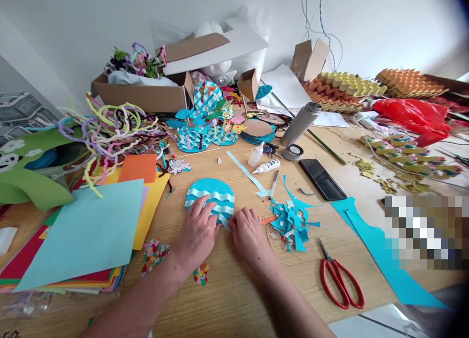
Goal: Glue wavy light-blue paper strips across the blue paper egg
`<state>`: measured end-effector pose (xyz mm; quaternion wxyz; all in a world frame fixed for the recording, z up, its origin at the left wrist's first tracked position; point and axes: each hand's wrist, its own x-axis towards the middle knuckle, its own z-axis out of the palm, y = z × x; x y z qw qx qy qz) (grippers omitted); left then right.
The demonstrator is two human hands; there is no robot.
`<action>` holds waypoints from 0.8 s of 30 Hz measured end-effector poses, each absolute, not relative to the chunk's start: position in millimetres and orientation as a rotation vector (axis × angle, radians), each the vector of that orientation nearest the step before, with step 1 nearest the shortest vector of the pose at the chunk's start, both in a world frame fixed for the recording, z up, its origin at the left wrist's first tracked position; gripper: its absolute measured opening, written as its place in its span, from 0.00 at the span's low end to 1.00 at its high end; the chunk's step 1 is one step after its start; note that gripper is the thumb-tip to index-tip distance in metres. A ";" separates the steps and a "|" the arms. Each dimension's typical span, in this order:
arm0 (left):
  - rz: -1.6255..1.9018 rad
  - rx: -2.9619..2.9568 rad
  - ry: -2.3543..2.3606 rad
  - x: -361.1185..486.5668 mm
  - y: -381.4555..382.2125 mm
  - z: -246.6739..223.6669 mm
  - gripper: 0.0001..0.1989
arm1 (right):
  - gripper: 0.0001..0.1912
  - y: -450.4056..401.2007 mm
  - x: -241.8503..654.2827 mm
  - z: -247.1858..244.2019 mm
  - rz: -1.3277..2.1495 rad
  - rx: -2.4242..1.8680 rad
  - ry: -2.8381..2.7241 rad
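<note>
A round blue disc (209, 185) with wavy light-blue strips across it lies on the table in front of me. My left hand (199, 225) rests on its lower part, fingers bent and pressing on the strips. At the disc's lower right edge, my right hand (249, 230) has its fingers pinched on the end of a light-blue paper strip (224, 222). Small coloured paper dots (156, 255) lie left of my left forearm, with a smaller pile (201, 273) between the forearms. Blue paper scraps (293, 223) are right of my right hand.
Red-handled scissors (340, 282) and a black phone (322, 179) lie on the right. Glue bottles (266, 166) and a grey flask (301, 123) stand or lie behind the disc. Coloured paper sheets (84, 225) are stacked at left, below pipe cleaners (117, 133).
</note>
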<state>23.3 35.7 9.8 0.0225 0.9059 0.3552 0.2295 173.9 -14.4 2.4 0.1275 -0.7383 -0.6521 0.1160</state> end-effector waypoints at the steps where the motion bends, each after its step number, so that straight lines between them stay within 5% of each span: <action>1: 0.713 2.804 1.104 23.3 35.6 9.8 0.04 | 0.06 -14.4 173.5 1.8 0.330 -2.147 -1.894; 24: 0.715 2.784 1.112 23.1 34.4 12.0 0.04 | 0.04 -10.1 177.3 3.0 0.456 -2.019 -1.736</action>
